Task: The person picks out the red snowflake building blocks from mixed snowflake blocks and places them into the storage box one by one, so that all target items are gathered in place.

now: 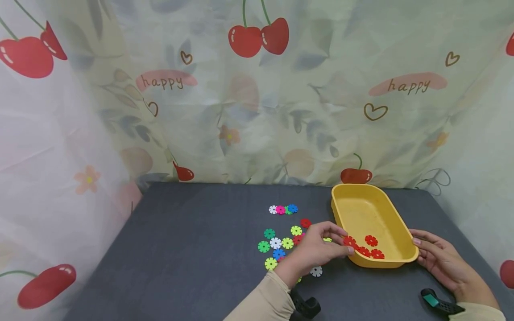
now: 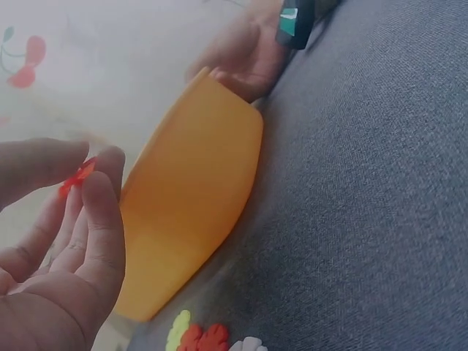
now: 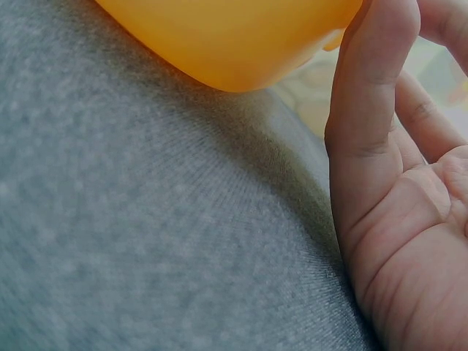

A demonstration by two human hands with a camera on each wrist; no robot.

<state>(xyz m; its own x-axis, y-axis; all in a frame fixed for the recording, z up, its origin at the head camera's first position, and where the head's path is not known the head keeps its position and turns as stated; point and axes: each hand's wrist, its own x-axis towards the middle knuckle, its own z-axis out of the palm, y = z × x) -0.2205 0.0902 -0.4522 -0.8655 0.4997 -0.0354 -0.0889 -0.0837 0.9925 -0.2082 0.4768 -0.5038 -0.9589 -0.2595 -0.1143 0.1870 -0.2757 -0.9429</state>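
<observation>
A yellow plastic basin (image 1: 371,211) stands at the right of the table, with 3 red snowflake discs (image 1: 371,240) lying at its near end. My left hand (image 1: 317,247) is at the basin's near left rim, pinching another red snowflake disc (image 2: 78,175) between thumb and fingertips. On the opposite side, my right hand (image 1: 443,263) holds the rim near the right corner, thumb on top. In the right wrist view the basin's outer wall (image 3: 248,51) shows beside the fingers. Several snowflake discs in mixed colours (image 1: 275,243) lie left of the left hand, partly hidden by it.
A short row of overlapping discs (image 1: 280,209) lies farther back on the grey table cloth (image 1: 172,249). A printed curtain (image 1: 257,116) hangs behind and at the sides. A thin looped cord (image 1: 435,180) is at the back right corner.
</observation>
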